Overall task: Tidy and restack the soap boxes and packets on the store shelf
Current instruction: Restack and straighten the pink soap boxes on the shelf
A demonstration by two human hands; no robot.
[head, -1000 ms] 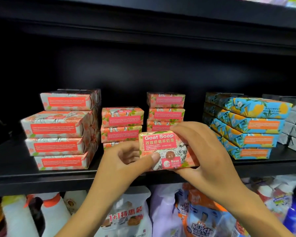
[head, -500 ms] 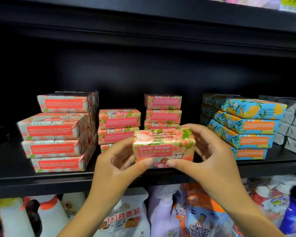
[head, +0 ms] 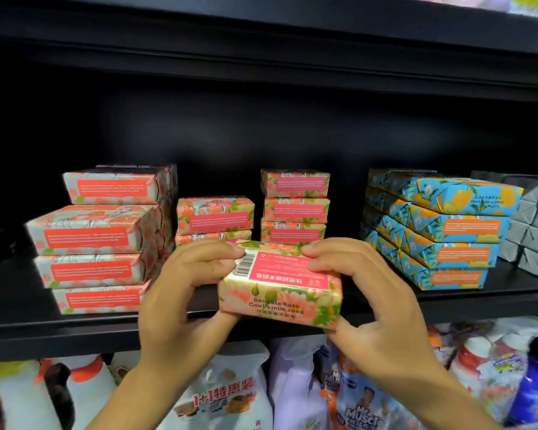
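I hold one rose soap box point(head: 280, 287) in both hands, just in front of the shelf point(head: 44, 333) edge and lifted off it. My left hand point(head: 180, 293) grips the box's nine o'clock end, with the fingers curled over the top by the barcode and the thumb underneath. My right hand point(head: 376, 305) grips the three o'clock end the same way, thumb under the near corner. The box is tilted: its pink label panel faces up and the flowered side reading "Delicate Rose" faces me.

On the shelf, the three-box pink stack point(head: 294, 209) stands at twelve o'clock from the held box, right behind it. The short pink stack point(head: 215, 218) is at eleven o'clock and the tall pink stack point(head: 100, 240) at ten. The blue and orange boxes point(head: 448, 234) sit at two o'clock, with grey boxes point(head: 534, 225) beyond them. Pouches and bottles point(head: 227, 395) fill the level below, at six o'clock.
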